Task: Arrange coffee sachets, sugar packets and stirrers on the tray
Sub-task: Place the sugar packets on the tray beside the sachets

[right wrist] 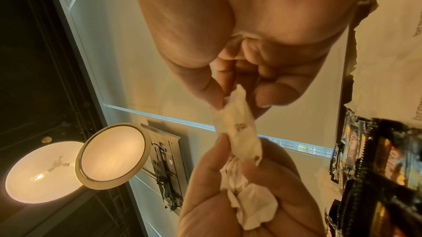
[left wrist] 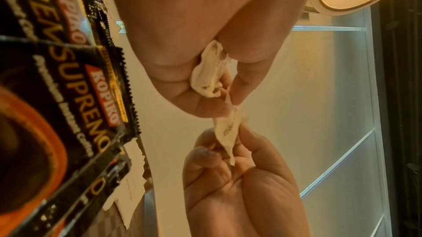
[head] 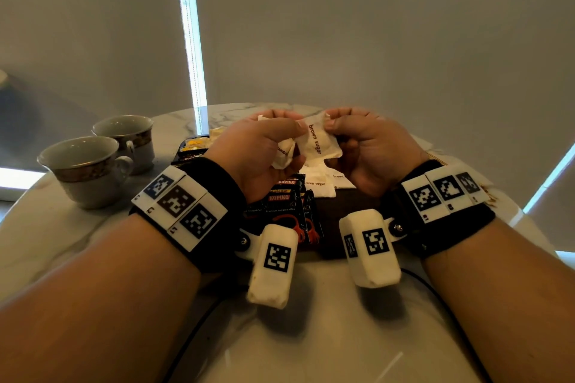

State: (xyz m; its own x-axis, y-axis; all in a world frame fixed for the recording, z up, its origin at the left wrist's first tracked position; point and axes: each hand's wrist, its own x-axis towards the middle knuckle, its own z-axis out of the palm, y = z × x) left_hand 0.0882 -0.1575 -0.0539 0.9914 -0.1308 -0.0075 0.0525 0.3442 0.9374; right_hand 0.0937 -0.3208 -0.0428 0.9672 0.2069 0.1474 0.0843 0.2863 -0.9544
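— Hands, please.

— Both are raised above the tray [head: 348, 221], close together. The left hand [head: 258, 149] and the right hand [head: 370, 149] each pinch one end of a single brown sugar packet [head: 317, 141], thumb against forefinger. The packet hangs between them, clear of the tray.

— Anything else held?

— Yes. The left hand's curled fingers also keep a bunch of sugar packets [right wrist: 251, 203] against the palm. How many, I cannot tell.

— And the tray?

— Dark tray on the marble table [head: 93, 242], directly under the wrists. Black coffee sachets [head: 280, 196] lie overlapped on its left part; just beside them, more flat sugar packets [head: 320, 185].

— Surroundings?

— Two empty cups [head: 90, 168] stand touching, left of the tray, well apart from the hands.
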